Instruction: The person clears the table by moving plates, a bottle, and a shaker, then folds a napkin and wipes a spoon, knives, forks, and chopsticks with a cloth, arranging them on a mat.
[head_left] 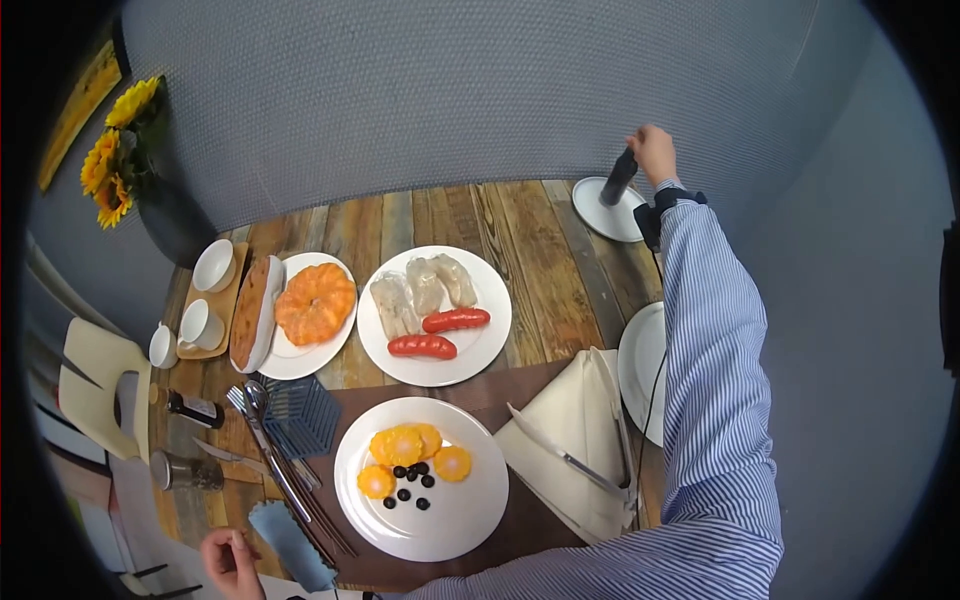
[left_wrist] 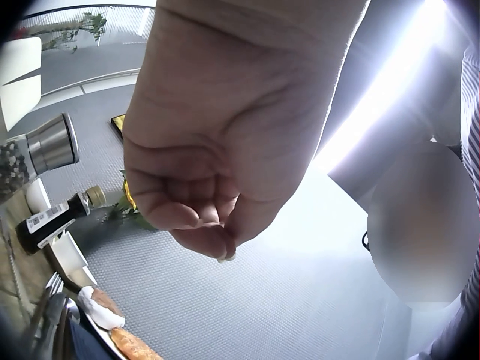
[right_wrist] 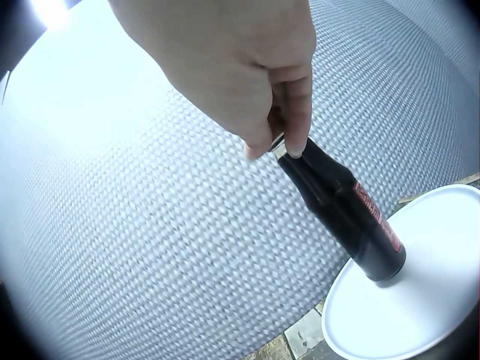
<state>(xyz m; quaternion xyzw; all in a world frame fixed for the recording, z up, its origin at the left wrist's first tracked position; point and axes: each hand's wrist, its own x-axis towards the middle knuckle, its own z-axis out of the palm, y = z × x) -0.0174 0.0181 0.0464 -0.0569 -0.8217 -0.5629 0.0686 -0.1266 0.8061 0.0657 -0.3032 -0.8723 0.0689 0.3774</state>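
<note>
At the far right of the table, the right hand point(head_left: 655, 154) pinches the top of a dark bottle point(head_left: 619, 178). The bottle's base is over a small white plate point(head_left: 592, 212); whether it bears on the plate I cannot tell. In the right wrist view, thumb and fingers of the right hand point(right_wrist: 240, 75) are at the neck of the bottle point(right_wrist: 346, 217), which has a red label, above the plate point(right_wrist: 442, 255). The left hand point(head_left: 232, 562) holds nothing near the blue cloth point(head_left: 290, 545); in the left wrist view this hand point(left_wrist: 225, 135) hangs loosely curled.
Yellow slices and black berries lie on the front plate point(head_left: 420, 530). Behind are a plate point(head_left: 480, 365) with red sausages and wrapped pieces, and an orange pumpkin-shaped item point(head_left: 315, 304). Cutlery, a napkin point(head_left: 560, 425), cups, a vase point(head_left: 175, 220) and another bottle point(head_left: 195, 408) stand or lie around.
</note>
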